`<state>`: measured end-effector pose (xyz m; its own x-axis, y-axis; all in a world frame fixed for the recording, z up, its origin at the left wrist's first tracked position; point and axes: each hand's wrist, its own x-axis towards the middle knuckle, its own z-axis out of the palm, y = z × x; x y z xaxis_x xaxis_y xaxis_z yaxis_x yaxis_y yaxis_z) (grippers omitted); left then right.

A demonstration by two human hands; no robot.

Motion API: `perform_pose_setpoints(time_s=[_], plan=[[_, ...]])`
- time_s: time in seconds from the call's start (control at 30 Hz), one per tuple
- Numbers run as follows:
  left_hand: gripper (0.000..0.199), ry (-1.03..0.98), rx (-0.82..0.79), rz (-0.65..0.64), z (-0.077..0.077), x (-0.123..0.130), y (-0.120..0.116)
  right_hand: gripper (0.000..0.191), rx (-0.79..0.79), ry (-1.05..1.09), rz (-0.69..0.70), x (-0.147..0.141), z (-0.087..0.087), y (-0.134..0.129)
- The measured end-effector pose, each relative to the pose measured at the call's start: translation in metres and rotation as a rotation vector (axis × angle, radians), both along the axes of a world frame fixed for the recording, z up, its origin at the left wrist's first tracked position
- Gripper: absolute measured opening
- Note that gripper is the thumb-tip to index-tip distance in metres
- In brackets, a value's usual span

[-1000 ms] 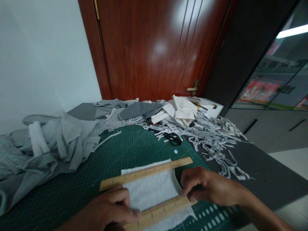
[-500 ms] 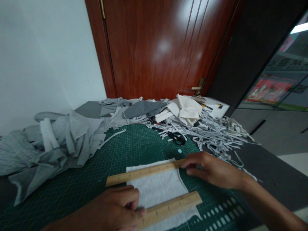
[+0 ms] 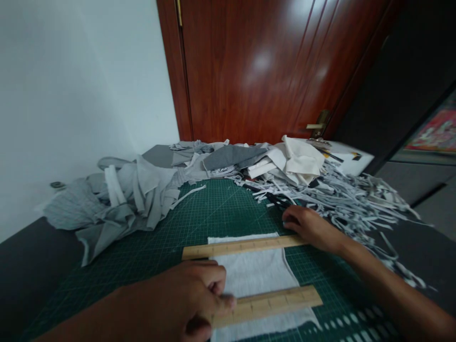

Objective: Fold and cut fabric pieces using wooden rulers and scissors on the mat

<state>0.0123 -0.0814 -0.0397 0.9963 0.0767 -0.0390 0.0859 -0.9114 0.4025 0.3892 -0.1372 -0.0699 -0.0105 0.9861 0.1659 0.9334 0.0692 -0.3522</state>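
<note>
Fingers of the left hand (image 3: 192,297) are curled, with the fingertips laid on the left part of the near wooden ruler (image 3: 274,304); whether its edge is also gripped cannot be told. Fingers of the right hand (image 3: 313,228) are bent and brought close together beside the right end of the far wooden ruler (image 3: 242,247). A small pale spot is seen at their tips, but whether it is pinched cannot be made out. The pale cloth piece (image 3: 256,271) is spread flat on the green cutting mat (image 3: 228,209) and is crossed by both rulers, a band of cloth being left exposed between them. Its far edge is shown just beyond the far ruler, and its near part below the near one. Black-handled scissors (image 3: 278,201) are placed just beyond the right hand, partly among the cut strips (image 3: 352,199) heaped at the right. Grey fabric (image 3: 153,190) is bunched at the left of the mat, and cream cloth (image 3: 302,159) is piled at the back, beside a white box (image 3: 351,159). Behind the grey table (image 3: 423,247), a brown door (image 3: 245,85) is seen.
</note>
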Motion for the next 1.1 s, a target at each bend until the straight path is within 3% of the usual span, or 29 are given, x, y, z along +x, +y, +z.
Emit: perform_pose_setpoints(time_s=[0.13, 0.23, 0.33, 0.43, 0.5, 0.63, 0.9, 1.1], plan=[[0.019, 0.071, 0.002, -0.001, -0.001, 0.0, 0.001, 0.012, 0.03, 0.032, -0.057, -0.01, 0.006, -0.005], [0.016, 0.015, -0.007, -0.017, -0.002, 0.0, 0.001, 0.011, 0.086, 0.134, -0.037, -0.048, 0.009, -0.022], [0.017, -0.023, -0.022, -0.031, -0.005, 0.001, 0.002, 0.011, 0.128, 0.432, 0.196, -0.103, 0.006, -0.044], [0.021, -0.022, -0.077, -0.024, -0.011, 0.0, 0.004, 0.014, 0.148, 0.51, 0.463, -0.146, -0.009, -0.06], [0.023, -0.036, -0.107, -0.016, -0.016, 0.0, 0.005, 0.013, 0.185, 0.543, 0.521, -0.161, -0.021, -0.064], [0.024, -0.061, -0.137, -0.04, -0.022, -0.002, 0.007, 0.01, 0.188, 0.493, 0.483, -0.169, -0.036, -0.067], [0.026, -0.085, -0.138, -0.043, -0.023, -0.005, 0.009, 0.014, 0.101, 0.326, 0.55, -0.175, -0.047, -0.068], [0.026, -0.069, -0.122, -0.035, -0.022, -0.007, 0.007, 0.019, -0.028, 0.38, 0.419, -0.175, -0.058, -0.069]])
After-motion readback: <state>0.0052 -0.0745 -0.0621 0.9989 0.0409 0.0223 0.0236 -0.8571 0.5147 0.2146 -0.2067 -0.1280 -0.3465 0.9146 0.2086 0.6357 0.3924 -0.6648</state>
